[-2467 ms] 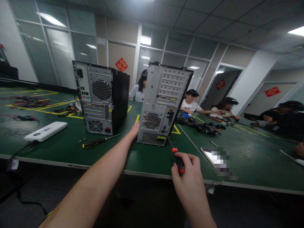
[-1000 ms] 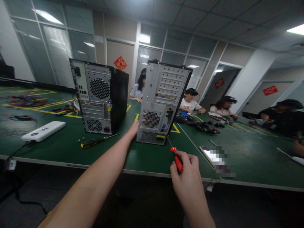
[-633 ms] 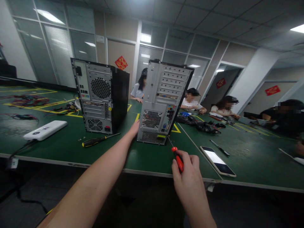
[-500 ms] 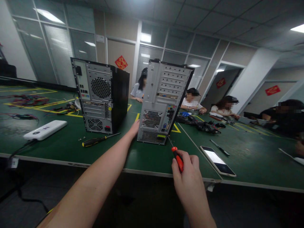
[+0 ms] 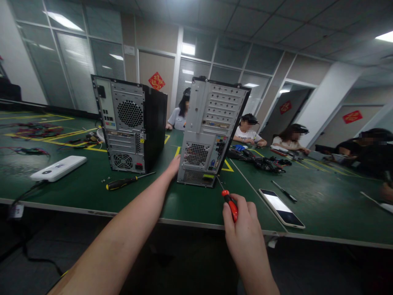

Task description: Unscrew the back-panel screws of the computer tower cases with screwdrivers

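Red-handled screwdriver [image 5: 231,205] is clenched in your right hand [image 5: 245,229], its tip at the lower right corner of the silver computer tower [image 5: 211,131], which stands upright on the green table [image 5: 92,188]. Your left hand [image 5: 174,166] touches the tower's lower left edge, but its fingers are hidden, so you cannot tell its grip.

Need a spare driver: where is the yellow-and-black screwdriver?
Head view: the yellow-and-black screwdriver lies on the green table, left side, just before the black computer tower.

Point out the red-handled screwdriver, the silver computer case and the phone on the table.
red-handled screwdriver [image 5: 230,202]: head view, red handle.
silver computer case [image 5: 211,123]: head view, rear panel.
phone [image 5: 280,206]: head view, screen.
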{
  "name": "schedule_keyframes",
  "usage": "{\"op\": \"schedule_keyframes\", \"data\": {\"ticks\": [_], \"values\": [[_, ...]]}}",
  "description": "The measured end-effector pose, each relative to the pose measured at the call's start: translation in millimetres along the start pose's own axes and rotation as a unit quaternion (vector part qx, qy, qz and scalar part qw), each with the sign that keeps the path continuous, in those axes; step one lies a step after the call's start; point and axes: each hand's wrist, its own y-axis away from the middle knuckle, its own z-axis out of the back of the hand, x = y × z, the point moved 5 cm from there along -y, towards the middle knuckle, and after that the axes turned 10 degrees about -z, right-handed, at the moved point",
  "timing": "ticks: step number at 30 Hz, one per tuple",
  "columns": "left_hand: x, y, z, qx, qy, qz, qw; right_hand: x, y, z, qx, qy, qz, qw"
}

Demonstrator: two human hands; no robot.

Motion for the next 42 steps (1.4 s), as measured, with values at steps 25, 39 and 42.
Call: {"op": "schedule_keyframes", "data": {"ticks": [25,39,42], "values": [[5.8,-4.1,0.0,-0.001,0.000,-0.006,1.000,-4.5,-0.4,-2.2,-0.017,-0.022,0.005,1.000],[8.0,-4.4,0.2,0.009,0.004,-0.017,1.000,-1.7,2.4,0.4,-0.002,0.001,0.009,1.000],[4.3,-1.4,0.3,0.005,0.005,-0.015,1.000,-1.7,2.3,0.8,0.000,-0.003,0.005,1.000]]}}
